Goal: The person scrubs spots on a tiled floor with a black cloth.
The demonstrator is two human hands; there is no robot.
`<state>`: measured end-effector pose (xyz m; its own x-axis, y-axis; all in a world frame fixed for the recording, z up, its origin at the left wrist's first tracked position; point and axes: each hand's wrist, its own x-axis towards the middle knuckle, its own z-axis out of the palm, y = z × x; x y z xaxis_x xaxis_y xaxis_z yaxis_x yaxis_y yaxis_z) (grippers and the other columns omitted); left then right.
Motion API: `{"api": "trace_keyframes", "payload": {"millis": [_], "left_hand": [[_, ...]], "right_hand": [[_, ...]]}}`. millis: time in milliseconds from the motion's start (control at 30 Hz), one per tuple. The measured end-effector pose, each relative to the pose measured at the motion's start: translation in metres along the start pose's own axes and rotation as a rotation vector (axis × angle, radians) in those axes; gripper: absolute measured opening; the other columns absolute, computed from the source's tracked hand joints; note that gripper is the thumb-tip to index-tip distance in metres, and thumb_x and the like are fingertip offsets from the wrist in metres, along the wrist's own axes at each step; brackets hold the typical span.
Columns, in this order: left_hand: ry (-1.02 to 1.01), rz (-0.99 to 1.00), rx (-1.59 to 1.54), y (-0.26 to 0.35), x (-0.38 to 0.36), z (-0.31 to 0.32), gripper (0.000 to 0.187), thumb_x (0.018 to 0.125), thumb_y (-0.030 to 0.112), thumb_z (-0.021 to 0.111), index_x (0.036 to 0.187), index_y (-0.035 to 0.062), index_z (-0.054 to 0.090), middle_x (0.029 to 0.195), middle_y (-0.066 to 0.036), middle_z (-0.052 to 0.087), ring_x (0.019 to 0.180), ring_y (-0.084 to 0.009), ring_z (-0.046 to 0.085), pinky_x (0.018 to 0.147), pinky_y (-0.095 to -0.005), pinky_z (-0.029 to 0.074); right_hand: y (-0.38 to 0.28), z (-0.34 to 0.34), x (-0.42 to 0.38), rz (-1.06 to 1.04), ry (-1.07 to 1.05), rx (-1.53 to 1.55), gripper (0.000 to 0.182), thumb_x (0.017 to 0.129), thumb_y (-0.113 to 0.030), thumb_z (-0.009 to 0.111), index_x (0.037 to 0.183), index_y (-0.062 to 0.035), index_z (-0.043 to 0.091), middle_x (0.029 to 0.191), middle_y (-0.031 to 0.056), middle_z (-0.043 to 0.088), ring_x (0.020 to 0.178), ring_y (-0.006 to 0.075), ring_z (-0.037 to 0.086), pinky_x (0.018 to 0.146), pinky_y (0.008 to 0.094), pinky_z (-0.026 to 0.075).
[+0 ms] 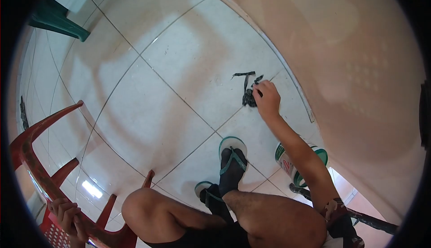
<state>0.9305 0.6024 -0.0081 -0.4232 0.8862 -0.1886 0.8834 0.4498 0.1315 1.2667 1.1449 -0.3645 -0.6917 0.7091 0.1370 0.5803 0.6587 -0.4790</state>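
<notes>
My right hand (268,98) reaches down to the floor by the wall, its fingers pinched on a small bundle of black strips (249,99). Whether the strips are tape or rubber I cannot make out. One loose black strip (244,74) lies flat on the tiles just beyond the bundle, with a thin end trailing off it. At the lower left, my left hand (67,216) curls its fingers over the edge of a red plastic chair (38,176), which lies tipped with its legs pointing toward the middle.
A white and green bucket (287,163) stands near the wall, partly behind my right forearm. Beside it lies a dark rod (372,222). My feet in green-strapped flip-flops (233,156) rest on the white tiles. A green plastic chair leg (67,26) shows at the upper left.
</notes>
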Motion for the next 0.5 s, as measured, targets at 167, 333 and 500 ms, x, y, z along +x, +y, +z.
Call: {"api": "trace_keyframes", "payload": {"millis": [167, 333, 500], "left_hand": [[0.014, -0.028, -0.05, 0.008, 0.006, -0.002, 0.024, 0.084, 0.025, 0.052, 0.083, 0.0021, 0.059, 0.088, -0.014, 0.062, 0.101, -0.0351, 0.055, 0.098, -0.0513, 0.035], [0.021, -0.011, -0.046, 0.002, -0.001, 0.001, 0.024, 0.084, 0.025, 0.052, 0.084, 0.0018, 0.059, 0.089, -0.015, 0.062, 0.102, -0.0353, 0.054, 0.098, -0.0517, 0.034], [0.004, -0.038, -0.058, 0.006, 0.002, -0.002, 0.023, 0.083, 0.023, 0.052, 0.084, 0.0016, 0.06, 0.089, -0.014, 0.062, 0.103, -0.0349, 0.054, 0.099, -0.0511, 0.034]], "right_hand": [[0.017, -0.012, 0.043, 0.084, 0.088, -0.07, 0.004, 0.084, -0.012, 0.072, 0.083, -0.008, 0.071, 0.085, 0.0081, 0.065, 0.083, 0.0307, 0.06, 0.071, 0.0411, 0.049], [0.001, 0.002, -0.008, 0.014, 0.006, 0.008, 0.013, 0.086, -0.014, 0.072, 0.078, -0.0054, 0.065, 0.083, 0.0096, 0.061, 0.082, 0.0318, 0.06, 0.071, 0.0416, 0.049], [0.03, -0.005, 0.03, 0.085, 0.068, -0.102, 0.007, 0.087, -0.014, 0.071, 0.083, -0.0078, 0.071, 0.083, 0.0076, 0.065, 0.079, 0.0308, 0.061, 0.069, 0.0419, 0.049]]}}
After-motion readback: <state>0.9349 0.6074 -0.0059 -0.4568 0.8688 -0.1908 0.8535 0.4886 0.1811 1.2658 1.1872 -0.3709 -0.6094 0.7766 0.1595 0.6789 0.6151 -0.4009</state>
